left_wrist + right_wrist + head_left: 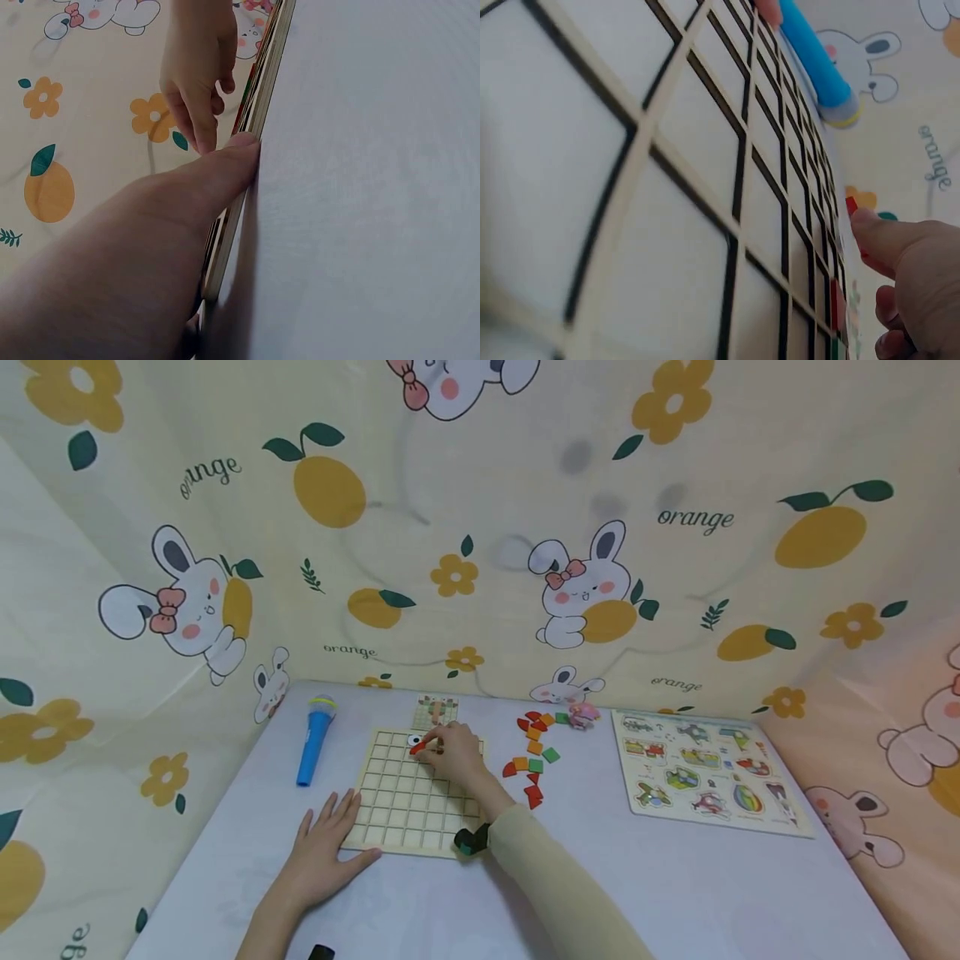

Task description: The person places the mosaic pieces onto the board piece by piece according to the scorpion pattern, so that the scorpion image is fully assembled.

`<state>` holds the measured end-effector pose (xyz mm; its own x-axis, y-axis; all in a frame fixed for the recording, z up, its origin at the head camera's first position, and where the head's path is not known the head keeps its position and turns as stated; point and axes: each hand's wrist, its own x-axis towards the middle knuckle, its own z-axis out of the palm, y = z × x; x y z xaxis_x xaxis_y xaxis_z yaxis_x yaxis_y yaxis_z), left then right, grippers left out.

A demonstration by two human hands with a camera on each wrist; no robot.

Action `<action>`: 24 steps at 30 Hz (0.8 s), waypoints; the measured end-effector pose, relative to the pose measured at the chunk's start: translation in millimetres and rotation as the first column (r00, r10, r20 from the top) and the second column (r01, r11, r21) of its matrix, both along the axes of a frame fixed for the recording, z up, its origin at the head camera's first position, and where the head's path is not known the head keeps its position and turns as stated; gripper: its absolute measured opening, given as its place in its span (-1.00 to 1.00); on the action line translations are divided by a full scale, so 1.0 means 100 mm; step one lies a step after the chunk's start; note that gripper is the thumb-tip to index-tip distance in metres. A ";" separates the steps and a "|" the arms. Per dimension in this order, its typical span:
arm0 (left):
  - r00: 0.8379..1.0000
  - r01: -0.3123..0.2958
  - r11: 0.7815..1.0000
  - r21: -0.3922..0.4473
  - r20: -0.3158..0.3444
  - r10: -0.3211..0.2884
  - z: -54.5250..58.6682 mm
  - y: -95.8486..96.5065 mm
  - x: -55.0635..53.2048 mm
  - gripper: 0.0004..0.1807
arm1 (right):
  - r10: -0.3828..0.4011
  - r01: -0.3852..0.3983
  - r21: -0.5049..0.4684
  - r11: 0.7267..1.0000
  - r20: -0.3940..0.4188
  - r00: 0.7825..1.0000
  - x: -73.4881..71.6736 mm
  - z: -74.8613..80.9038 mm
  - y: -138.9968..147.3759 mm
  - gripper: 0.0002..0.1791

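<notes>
A wooden grid board point(390, 822) lies on the table. My left hand point(322, 852) rests flat with fingers spread at the board's left front corner. In the left wrist view its thumb lies against the board's edge. Over the board's far rows, my right hand point(457, 758) pinches a small red piece point(417, 749) between thumb and fingertips. The red piece's end also shows past the thumb in the right wrist view. Just behind it on the board is a white piece with a black eye dot point(415, 739). A picture card point(424, 717) lies beyond the far edge.
Loose red, orange and green pieces point(534, 747) are scattered right of the board, with a small pink figure point(582, 716) behind them. A blue toy microphone point(312, 747) lies on the left. A picture puzzle board point(705, 822) lies at the right, and a patterned curtain point(480, 635) hangs behind.
</notes>
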<state>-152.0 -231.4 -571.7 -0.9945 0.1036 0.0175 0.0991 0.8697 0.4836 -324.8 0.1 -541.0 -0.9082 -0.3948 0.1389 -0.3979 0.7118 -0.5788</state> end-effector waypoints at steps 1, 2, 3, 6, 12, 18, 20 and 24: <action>1.000 0.000 1.000 0.001 0.001 0.000 0.00 0.00 0.00 0.16 | -0.003 0.003 0.017 1.000 0.005 1.000 0.00 -0.01 -0.02 -0.71; 1.000 0.000 1.000 0.000 0.002 0.000 0.00 0.01 0.01 0.17 | -0.004 0.004 0.038 0.999 -0.001 1.000 0.00 -0.02 -0.04 -0.71; 1.000 0.000 1.000 0.000 0.003 0.000 0.01 0.01 0.01 0.16 | -0.007 0.008 0.054 0.998 -0.007 1.000 0.01 -0.03 -0.06 -0.72; 1.000 -0.001 1.000 -0.005 -0.002 0.001 0.02 0.01 0.02 0.16 | -0.031 0.031 0.083 0.996 -0.011 0.999 0.03 -0.02 -0.11 -0.74; 1.000 0.000 1.000 -0.004 -0.005 0.000 0.03 0.02 0.02 0.16 | -0.065 0.067 0.073 0.995 -0.019 0.998 0.07 0.00 -0.15 -0.75; 1.000 -0.003 1.000 -0.003 0.003 0.003 0.02 0.02 0.02 0.16 | -0.055 0.056 0.059 0.997 -0.012 0.998 0.09 0.02 -0.15 -0.75; 1.000 -0.004 1.000 -0.008 0.003 0.004 0.02 0.02 0.02 0.16 | -0.049 0.050 0.065 0.997 -0.019 0.999 0.09 0.01 -0.15 -0.75; 1.000 -0.003 1.000 -0.011 0.003 0.003 0.02 0.02 0.02 0.16 | -0.037 0.040 0.081 0.996 -0.039 0.999 0.09 -0.01 -0.15 -0.75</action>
<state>-150.1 -229.7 -569.7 -0.9948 0.1007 0.0131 0.0949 0.8753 0.4742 -315.6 -15.2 -541.9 -0.9177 -0.3713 0.1413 -0.3896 0.7713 -0.5032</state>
